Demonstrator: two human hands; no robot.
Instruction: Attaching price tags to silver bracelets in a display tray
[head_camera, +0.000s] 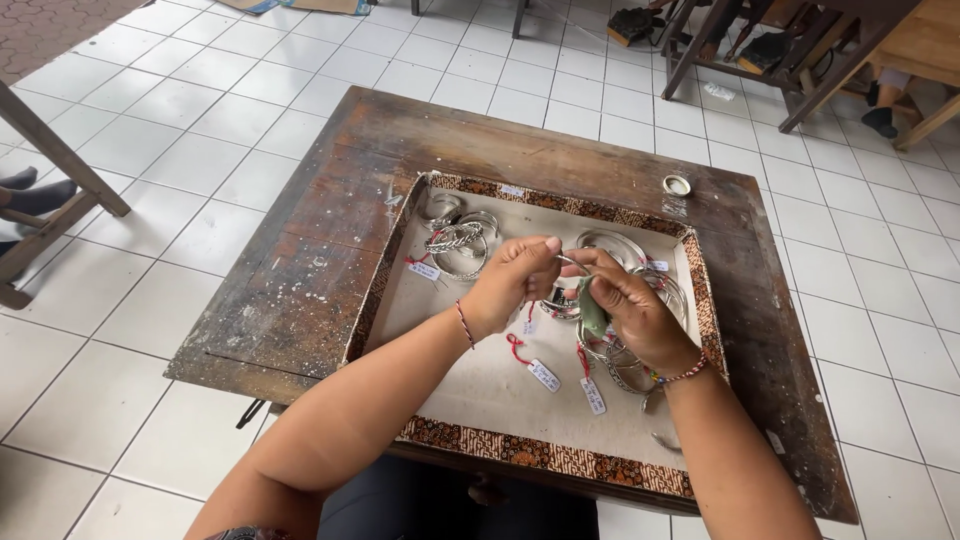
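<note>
A worn wooden table (330, 250) is seen standing on a white tiled floor (150, 150), with a small round metal lid (677, 185) lying near its far right corner, well apart from everything else. More wooden furniture legs (60, 160) are seen at the left edge, and chairs (800, 60) at the top right, where another person's dark shoe (880, 120) is also visible. On the table a shallow tray (480, 440) with a brown patterned border and a pale cloth lining is set. A cluster of silver bangles (455, 240) is laid in its far left corner, one of them braided, and a white tag on red thread (424, 270) is attached there. More bangles (625, 245) are gathered on the right side, partly hidden behind the hands. Two further tags (545, 375) are seen lying on the bare lining near the middle. Over the tray the left hand (510, 285) is held with thumb and fingertips pinched together on a thin silver bangle (572, 262), and a red cord is worn at its wrist. The right hand (635, 315) is closed around a green cloth (592, 312), which is pressed against the same bangle; a beaded bracelet is worn at that wrist. The bangle is held between the two hands, just above the tray's middle.
</note>
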